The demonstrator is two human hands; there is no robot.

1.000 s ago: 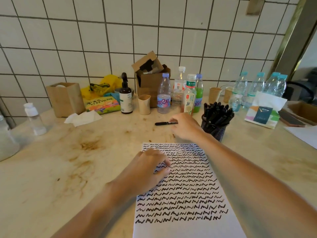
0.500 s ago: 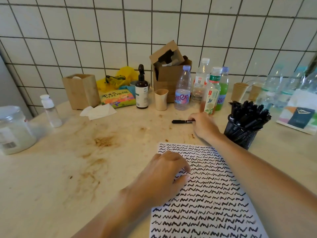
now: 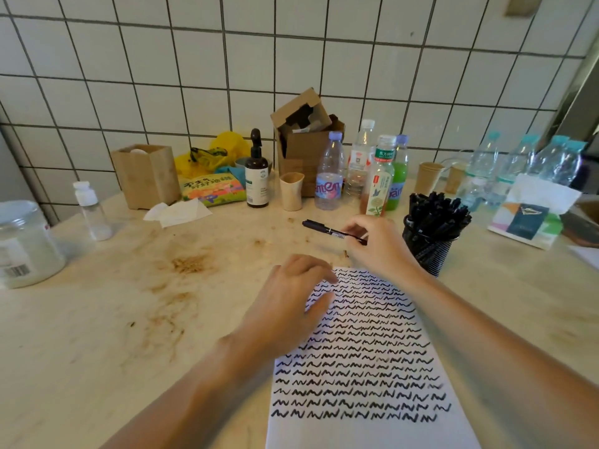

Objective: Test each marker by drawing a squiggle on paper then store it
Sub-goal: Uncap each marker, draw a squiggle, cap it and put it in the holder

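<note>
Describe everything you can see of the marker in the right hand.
The marker is a slim black pen with a white printed label band mid-barrel. Its cap looks on, at the end pointing left and away. It is lifted off the counter, lying nearly level, beyond the top edge of the paper. The right hand pinches its near end with curled fingers; nothing else touches it.

readable in part: "nten" in pink letters on the blue label of the clear water bottle. chinese characters, white on green, atop the label of the tea bottle. yellow chinese characters on the green snack packet. barcode on the plastic jar at far left. white print on the marker, too small to read.
</note>
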